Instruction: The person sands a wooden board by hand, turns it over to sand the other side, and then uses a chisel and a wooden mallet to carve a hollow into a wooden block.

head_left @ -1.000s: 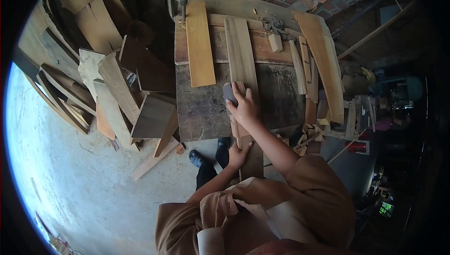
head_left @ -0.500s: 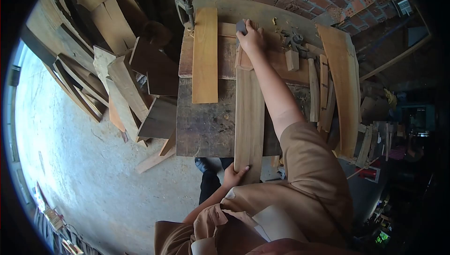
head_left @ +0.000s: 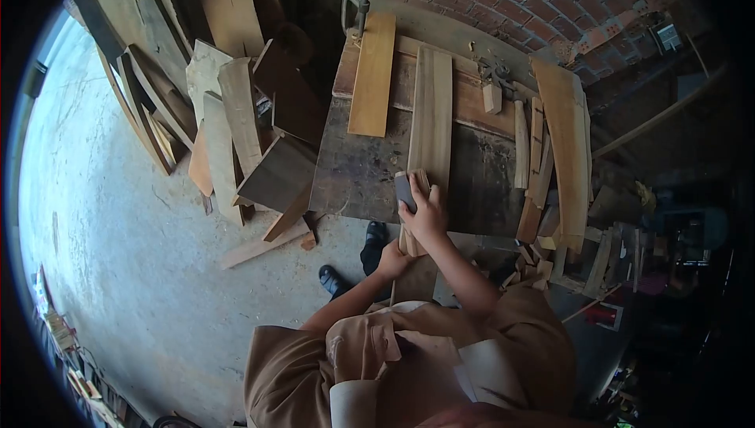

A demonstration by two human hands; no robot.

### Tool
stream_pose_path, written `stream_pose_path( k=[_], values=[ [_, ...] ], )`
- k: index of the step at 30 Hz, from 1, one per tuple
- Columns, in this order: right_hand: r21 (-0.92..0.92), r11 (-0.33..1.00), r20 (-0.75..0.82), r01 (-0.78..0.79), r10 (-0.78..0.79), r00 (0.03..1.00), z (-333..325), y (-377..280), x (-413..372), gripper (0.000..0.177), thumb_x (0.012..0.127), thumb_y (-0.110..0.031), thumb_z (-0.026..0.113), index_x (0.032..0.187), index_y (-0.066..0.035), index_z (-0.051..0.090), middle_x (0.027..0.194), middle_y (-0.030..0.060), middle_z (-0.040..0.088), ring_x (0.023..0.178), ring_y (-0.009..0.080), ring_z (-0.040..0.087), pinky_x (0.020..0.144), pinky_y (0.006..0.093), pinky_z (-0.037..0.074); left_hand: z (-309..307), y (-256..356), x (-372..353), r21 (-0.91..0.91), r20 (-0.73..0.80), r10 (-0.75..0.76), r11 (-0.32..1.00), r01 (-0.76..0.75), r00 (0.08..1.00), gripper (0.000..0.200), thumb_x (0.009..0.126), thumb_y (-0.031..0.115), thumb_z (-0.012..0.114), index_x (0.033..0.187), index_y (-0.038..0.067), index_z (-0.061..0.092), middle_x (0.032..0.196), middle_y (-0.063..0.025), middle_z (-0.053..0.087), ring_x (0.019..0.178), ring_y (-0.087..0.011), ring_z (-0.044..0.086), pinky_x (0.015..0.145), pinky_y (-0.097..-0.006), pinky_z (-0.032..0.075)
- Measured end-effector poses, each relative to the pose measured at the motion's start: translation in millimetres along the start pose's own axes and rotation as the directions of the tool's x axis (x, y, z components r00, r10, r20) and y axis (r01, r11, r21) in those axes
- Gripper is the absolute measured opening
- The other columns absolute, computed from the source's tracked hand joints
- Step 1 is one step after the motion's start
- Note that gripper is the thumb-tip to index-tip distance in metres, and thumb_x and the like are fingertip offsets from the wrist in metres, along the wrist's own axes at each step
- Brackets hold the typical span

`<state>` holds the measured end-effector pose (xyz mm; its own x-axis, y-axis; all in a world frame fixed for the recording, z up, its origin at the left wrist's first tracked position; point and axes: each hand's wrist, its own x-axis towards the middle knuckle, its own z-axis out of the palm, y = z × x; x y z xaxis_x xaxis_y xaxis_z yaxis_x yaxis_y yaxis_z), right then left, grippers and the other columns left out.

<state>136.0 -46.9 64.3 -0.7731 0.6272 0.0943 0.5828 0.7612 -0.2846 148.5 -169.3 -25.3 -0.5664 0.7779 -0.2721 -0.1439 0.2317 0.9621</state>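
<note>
A long pale wooden board (head_left: 430,117) lies lengthwise on the dark workbench (head_left: 354,176), its near end jutting past the front edge toward my body. My right hand (head_left: 427,214) is closed round a grey-faced sanding block (head_left: 404,190), which rests on the board near that end. Just below it, my left hand (head_left: 395,260) grips the board's near end at the left side; some of its fingers are hidden under the wood. To the left lies a yellowish plank (head_left: 372,82), apart from both hands.
A metal clamp (head_left: 358,15) is fixed at the bench's back left. Loose wood pieces (head_left: 233,105) lean in a pile on the left. Along the bench's right side stands a wide curved board (head_left: 566,145) beside narrow strips (head_left: 521,145). A brick wall (head_left: 487,3) rises behind.
My right hand has drawn the sanding block from the board's far end back to its near end, close to my left hand. The view has shifted, showing more floor and both shoes.
</note>
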Motion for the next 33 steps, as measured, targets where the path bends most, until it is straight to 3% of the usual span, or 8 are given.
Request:
stream_pose_path(
  k=[8, 13, 18, 21, 26, 30, 32, 33],
  values=[
    [0.002, 0.966, 0.016, -0.257, 0.257, 0.966, 3, 10, 135, 0.061, 0.072, -0.036, 0.061, 0.129, -0.029, 0.039, 0.101, 0.0176, 0.046, 0.093, 0.0338, 0.052, 0.075, 0.0390, 0.047, 3, 7, 6, -0.340, 0.163, -0.281, 0.884, 0.321, 0.946, 0.042, 0.075, 0.023, 0.070, 0.102, -0.003, 0.053, 0.089, -0.0099, 0.063, 0.077, -0.0153, 0.061, 0.069, -0.0283, 0.050],
    [0.008, 0.941, -0.015, -0.338, 0.338, 0.941, 15, 42, 296, 0.060, 0.074, -0.041, 0.054, 0.130, -0.023, 0.038, 0.103, 0.0202, 0.049, 0.095, 0.0329, 0.053, 0.079, 0.0402, 0.046, 6, 6, 3, -0.427, 0.139, -0.271, 0.852, 0.304, 0.953, 0.044, 0.075, 0.028, 0.070, 0.100, -0.004, 0.053, 0.085, -0.0098, 0.063, 0.075, -0.0127, 0.060, 0.068, -0.0269, 0.049],
    [-0.100, 0.949, -0.056, -0.298, 0.294, 0.954, 1, 34, 331, 0.063, 0.074, -0.041, 0.053, 0.131, -0.020, 0.035, 0.109, 0.0199, 0.047, 0.096, 0.0338, 0.053, 0.078, 0.0404, 0.047, 0, 13, 4, -0.294, 0.084, -0.235, 0.923, 0.250, 0.968, 0.045, 0.073, 0.029, 0.071, 0.100, -0.004, 0.054, 0.088, -0.0105, 0.063, 0.078, -0.0133, 0.059, 0.071, -0.0281, 0.048],
    [-0.062, 0.941, 0.009, -0.333, 0.334, 0.942, 6, 43, 311, 0.065, 0.073, -0.041, 0.055, 0.131, -0.022, 0.035, 0.112, 0.0204, 0.045, 0.096, 0.0338, 0.053, 0.078, 0.0407, 0.047, 1, 14, 4, -0.322, 0.122, -0.273, 0.899, 0.298, 0.954, 0.048, 0.073, 0.032, 0.070, 0.099, -0.004, 0.054, 0.087, -0.0117, 0.063, 0.078, -0.0141, 0.060, 0.070, -0.0284, 0.048],
    [-0.106, 0.960, 0.020, -0.261, 0.264, 0.964, 5, 25, 151, 0.066, 0.070, -0.039, 0.057, 0.131, -0.029, 0.034, 0.106, 0.0197, 0.044, 0.093, 0.0354, 0.052, 0.072, 0.0420, 0.048, -4, 7, 5, -0.311, 0.186, -0.271, 0.896, 0.318, 0.945, 0.046, 0.074, 0.029, 0.070, 0.099, -0.004, 0.054, 0.087, -0.0116, 0.063, 0.078, -0.0146, 0.060, 0.070, -0.0291, 0.048],
    [0.003, 0.992, 0.017, -0.124, 0.124, 0.992, 4, 9, 16, 0.068, 0.067, -0.030, 0.064, 0.130, -0.025, 0.038, 0.091, 0.0182, 0.042, 0.079, 0.0342, 0.051, 0.065, 0.0401, 0.047, -2, -4, 10, -0.347, 0.184, -0.177, 0.909, 0.232, 0.967, 0.045, 0.072, 0.027, 0.071, 0.099, -0.004, 0.053, 0.088, -0.0120, 0.063, 0.079, -0.0166, 0.061, 0.071, -0.0308, 0.048],
    [-0.008, 0.999, -0.008, -0.050, 0.050, 0.999, 1, 4, -1, 0.068, 0.067, -0.030, 0.065, 0.130, -0.024, 0.038, 0.089, 0.0189, 0.041, 0.076, 0.0346, 0.049, 0.064, 0.0401, 0.045, -4, -13, 8, -0.199, 0.202, 0.001, 0.979, 0.040, 0.979, 0.043, 0.073, 0.020, 0.071, 0.104, -0.003, 0.050, 0.095, -0.0106, 0.061, 0.084, -0.0159, 0.060, 0.074, -0.0298, 0.048],
    [0.012, 0.999, -0.016, -0.051, 0.052, 0.999, 1, 4, 3, 0.067, 0.068, -0.030, 0.064, 0.129, -0.023, 0.040, 0.088, 0.0188, 0.042, 0.076, 0.0343, 0.049, 0.065, 0.0400, 0.045, -4, -17, 11, -0.175, 0.235, -0.058, 0.979, 0.101, 0.970, 0.046, 0.071, 0.020, 0.072, 0.104, -0.003, 0.050, 0.095, -0.0107, 0.061, 0.085, -0.0158, 0.060, 0.075, -0.0298, 0.048]
  ],
)
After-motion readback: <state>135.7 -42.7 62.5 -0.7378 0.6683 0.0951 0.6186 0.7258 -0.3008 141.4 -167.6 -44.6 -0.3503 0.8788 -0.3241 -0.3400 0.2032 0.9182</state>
